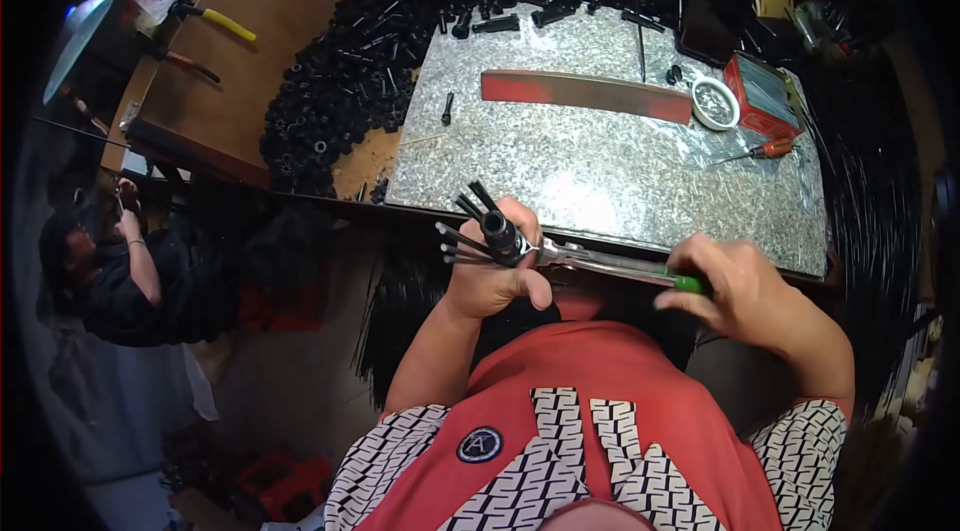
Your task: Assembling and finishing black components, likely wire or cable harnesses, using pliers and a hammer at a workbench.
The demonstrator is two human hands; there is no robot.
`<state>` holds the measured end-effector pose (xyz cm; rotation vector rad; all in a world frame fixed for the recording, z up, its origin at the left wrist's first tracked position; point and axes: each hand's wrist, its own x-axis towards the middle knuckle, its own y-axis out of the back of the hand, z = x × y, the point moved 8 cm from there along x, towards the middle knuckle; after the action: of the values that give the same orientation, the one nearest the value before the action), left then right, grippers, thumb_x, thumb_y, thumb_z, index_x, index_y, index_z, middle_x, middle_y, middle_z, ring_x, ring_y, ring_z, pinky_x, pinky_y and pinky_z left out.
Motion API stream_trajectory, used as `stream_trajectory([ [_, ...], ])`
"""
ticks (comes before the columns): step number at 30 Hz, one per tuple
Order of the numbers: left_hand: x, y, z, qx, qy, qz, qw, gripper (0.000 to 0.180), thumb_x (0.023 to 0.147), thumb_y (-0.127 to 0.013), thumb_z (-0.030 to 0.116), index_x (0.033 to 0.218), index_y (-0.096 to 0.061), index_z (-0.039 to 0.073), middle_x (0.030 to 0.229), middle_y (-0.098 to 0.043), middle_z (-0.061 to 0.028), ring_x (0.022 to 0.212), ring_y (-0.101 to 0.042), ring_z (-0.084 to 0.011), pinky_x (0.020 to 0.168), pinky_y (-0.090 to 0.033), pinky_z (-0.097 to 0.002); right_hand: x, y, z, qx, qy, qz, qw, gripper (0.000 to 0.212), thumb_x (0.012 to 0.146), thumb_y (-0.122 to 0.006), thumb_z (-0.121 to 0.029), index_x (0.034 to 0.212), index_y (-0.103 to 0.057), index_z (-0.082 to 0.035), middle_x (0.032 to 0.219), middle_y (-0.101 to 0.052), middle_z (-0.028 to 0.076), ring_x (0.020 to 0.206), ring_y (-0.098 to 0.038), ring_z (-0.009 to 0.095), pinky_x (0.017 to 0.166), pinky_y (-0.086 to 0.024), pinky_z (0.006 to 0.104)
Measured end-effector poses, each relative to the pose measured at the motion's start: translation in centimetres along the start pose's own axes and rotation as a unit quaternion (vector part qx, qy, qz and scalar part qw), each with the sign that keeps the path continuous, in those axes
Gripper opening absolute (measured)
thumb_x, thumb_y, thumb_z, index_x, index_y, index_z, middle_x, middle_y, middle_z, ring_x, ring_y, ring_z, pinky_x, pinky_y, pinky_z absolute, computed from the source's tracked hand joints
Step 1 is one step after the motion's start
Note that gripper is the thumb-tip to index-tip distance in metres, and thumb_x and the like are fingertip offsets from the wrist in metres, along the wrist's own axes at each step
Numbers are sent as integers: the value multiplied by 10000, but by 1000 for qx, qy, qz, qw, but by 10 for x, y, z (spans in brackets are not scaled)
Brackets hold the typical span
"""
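In front of the work table's near edge, my left hand is closed around a black tubular hub. Several thin black rods fan out from it between and past my fingers. My right hand grips a long metal hand tool by its green-tipped handle. That looks like a pair of pliers, its jaw end meeting the hub beside my left fingers. Exactly what the jaws touch is too small to make out.
A speckled stone slab bears a red-and-grey strip, a white bowl, a red box and a screwdriver. Black tubular parts lie heaped behind and left. Long black rods stand right. A co-worker sits left.
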<state>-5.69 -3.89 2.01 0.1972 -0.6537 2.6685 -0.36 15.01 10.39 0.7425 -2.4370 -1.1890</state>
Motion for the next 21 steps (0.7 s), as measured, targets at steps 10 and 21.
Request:
stream_trajectory([
  [10,2,-31,-3,74,75,-121,987,492,535,-905,187,942,-687,18,866,-644,-42,781,-579,-106,674,-448,-238,-38,-45,16,322,-267,-243,875,772,688,-800,-72,1290,-318,-29,904,-568,100,693,-609,198,586,-495,310],
  [21,9,-23,5,96,3,-190,977,642,467,-862,426,898,-679,-14,828,-648,-68,734,-586,-99,611,-443,-214,-55,-72,26,577,-310,-293,697,343,1006,-336,-259,882,-524,1,728,-631,97,595,-613,135,550,-509,270],
])
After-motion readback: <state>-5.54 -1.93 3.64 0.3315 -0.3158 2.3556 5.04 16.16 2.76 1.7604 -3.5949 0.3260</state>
